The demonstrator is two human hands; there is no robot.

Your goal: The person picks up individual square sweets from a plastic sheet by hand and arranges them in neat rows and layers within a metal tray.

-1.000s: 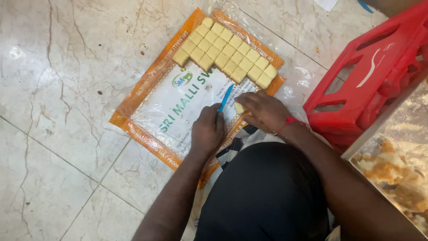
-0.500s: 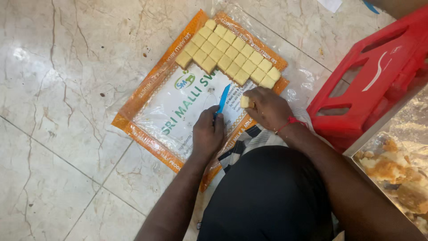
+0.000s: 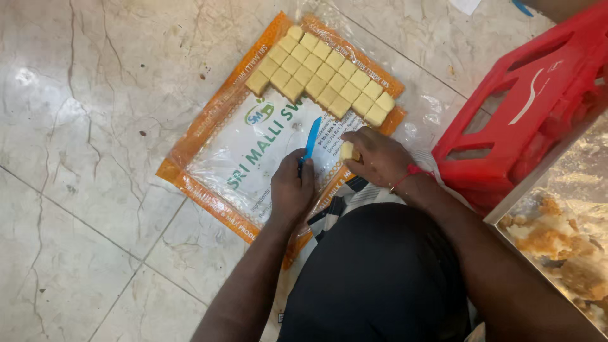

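My left hand [image 3: 291,190] is closed around a flat blue plastic knife [image 3: 310,142], blade pointing up-frame over the glossy orange-edged plastic sheet [image 3: 253,152] at centre. My right hand [image 3: 377,158] pinches one pale yellow cube [image 3: 346,151], just below the tidy block of matching squares [image 3: 323,76] in the sheet's upper corner.
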